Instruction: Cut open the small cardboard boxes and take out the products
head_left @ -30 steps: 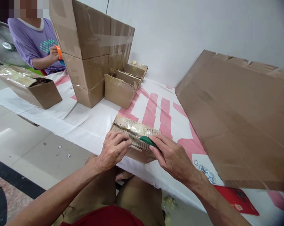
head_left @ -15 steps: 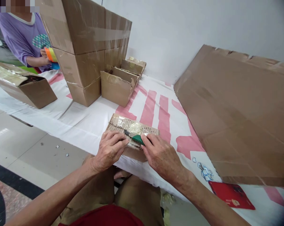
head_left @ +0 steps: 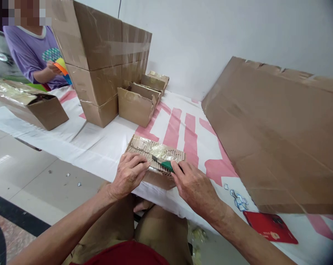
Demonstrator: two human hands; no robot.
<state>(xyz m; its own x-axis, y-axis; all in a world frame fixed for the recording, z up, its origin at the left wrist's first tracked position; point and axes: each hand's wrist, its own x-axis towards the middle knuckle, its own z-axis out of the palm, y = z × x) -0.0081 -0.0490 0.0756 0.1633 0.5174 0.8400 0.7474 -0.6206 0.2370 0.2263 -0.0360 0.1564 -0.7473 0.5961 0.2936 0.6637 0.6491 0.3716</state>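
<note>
A small cardboard box sits at the table's front edge. Strips of clear tape and rough, ridged torn cardboard cover its top. My right hand grips a green utility knife, its blade pointing left across the box top. At the box's near left corner, my left hand is closed against the cardboard with its fingers bent and together. The thumb side of that hand lies close to the knife's tip. My left palm and the part of the knife inside my right hand are hidden.
Stacked cardboard boxes rise at the back left, beside open boxes. Another taped box stands far left, near a person in a purple top. A large cardboard sheet and a red phone-like object lie right.
My right hand has drawn the knife to the right over the box top, and its blade shows more. My left hand stays on the box. The view has tilted slightly.
</note>
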